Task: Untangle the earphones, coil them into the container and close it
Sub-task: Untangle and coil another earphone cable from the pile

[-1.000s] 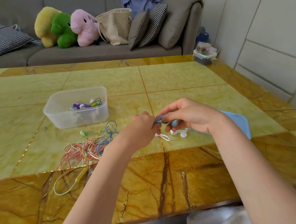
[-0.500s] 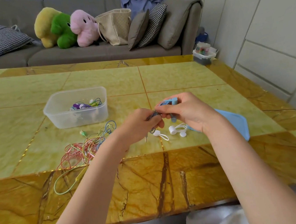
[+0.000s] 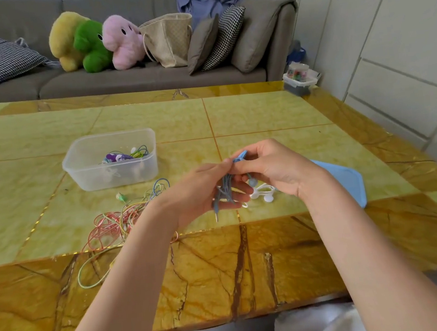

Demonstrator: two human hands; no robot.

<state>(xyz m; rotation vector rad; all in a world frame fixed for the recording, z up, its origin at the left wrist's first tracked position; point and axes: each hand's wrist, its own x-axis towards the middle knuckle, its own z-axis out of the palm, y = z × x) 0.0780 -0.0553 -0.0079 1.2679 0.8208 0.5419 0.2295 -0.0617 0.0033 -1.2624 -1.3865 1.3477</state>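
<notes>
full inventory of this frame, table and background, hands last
blue earphones: 1, blue, held above table
white earphones: 1, white, on table under hands
tangled earphones: several, pink/yellow/green/blue, near-left table
container: 1, clear, left table, coiled earphones inside
lid: 1, blue, right table
table: 1, yellow marble
plush toys: 3, yellow, green, pink, sofa
tote bag: 1, beige, sofa
left hand: holds bundle
right hand: pinches bundle top
</notes>
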